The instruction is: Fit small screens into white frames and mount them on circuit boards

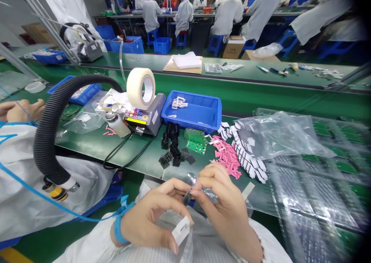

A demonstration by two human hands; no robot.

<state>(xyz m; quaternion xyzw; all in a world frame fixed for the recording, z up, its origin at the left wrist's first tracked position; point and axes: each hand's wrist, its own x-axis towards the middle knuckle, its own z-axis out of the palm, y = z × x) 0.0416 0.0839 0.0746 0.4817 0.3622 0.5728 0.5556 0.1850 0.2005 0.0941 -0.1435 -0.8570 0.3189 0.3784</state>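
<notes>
My left hand [153,216], with a blue wrist strap [119,228], and my right hand [220,197] meet in front of the bench. Their fingertips pinch a small, shiny piece of clear plastic film [203,189]. A white slotted piece [181,230] lies just below my left hand, over a clear plastic sheet. Beyond my right hand lie pink strips [226,156] and white strips [246,158]. Small green circuit boards [195,141] and black foam pieces [171,143] sit farther ahead. What my fingers hide cannot be told.
A blue tray [193,110] holds white pieces beside a tape roll [141,89] on a dispenser [145,118]. Bagged circuit boards [313,178] cover the right. At left, a co-worker's hand [23,112] and a black corrugated hose [49,127] are close. Several workers sit beyond.
</notes>
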